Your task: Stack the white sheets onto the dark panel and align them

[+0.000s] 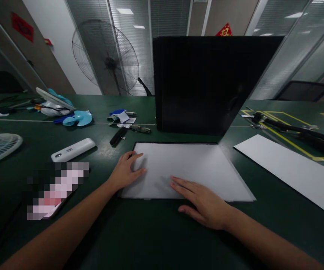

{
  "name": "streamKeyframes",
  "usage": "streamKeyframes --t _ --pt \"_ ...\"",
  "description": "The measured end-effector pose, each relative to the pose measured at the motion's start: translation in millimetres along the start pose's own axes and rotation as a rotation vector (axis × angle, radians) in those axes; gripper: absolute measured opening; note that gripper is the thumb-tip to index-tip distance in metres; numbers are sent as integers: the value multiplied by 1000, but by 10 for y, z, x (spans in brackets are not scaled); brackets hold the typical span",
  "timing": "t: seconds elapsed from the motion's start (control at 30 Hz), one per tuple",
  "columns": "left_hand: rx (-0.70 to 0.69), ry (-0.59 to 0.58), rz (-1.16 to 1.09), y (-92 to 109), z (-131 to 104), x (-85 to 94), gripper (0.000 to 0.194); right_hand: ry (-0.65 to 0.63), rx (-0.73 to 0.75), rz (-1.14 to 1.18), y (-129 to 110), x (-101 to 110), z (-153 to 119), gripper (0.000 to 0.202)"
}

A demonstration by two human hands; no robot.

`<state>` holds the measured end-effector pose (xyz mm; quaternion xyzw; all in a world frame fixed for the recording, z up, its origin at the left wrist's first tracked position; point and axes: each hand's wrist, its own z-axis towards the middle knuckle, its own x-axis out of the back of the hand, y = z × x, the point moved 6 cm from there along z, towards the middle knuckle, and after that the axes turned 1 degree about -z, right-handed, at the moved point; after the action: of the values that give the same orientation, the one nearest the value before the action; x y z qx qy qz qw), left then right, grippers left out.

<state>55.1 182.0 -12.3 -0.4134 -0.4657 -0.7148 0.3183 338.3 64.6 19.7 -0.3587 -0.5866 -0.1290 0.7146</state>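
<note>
Rests the left hand [124, 173] across the left edge of a white sheet [184, 157], with thumb and forefinger spread well apart over the surface and other fingers bent toward the far left corner. Pinches nothing visible between them; cannot tell about any hold at the edge itself. Has the right hand [203, 202] stretched out, palm down, over the near part of the same sheet, with fingers close together and pointing toward the left hand, and with the thumb set apart, past the near edge and above the green table [156, 236]. Clasps nothing there; cannot tell light fingertip contact from a slight hover.

Has the sheet lying flat, reaching between and beyond both hands, with a dark strip along the far edge and a second layer peeping out on the right. Faces, straight past it, a large black panel [206, 86] standing upright.

Well to the right of the right hand, shows a second white sheet [293, 172] lying aslant, and beyond that, dark rods [291, 128] and yellow tape [322, 159]. To the left of the left hand, shows a white oblong gadget [74, 150] and, nearer the body, a pink thing [66, 183] masked by blur. Beyond the left hand, shows a small black object [118, 137], a heap of scraps [124, 117], blue fan blades [80, 118] farther left and, farthest off, a wire-caged fan [111, 62].
</note>
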Motion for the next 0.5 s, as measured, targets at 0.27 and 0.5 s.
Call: streamKeyframes --t 0.27,0.5 --pt "46 -7 -11 0 10 48 54 36 -128 -234 655 66 -246 78" --pt "-29 -126 21 32 -8 18 51 118 -173 -301 781 105 -284 59"
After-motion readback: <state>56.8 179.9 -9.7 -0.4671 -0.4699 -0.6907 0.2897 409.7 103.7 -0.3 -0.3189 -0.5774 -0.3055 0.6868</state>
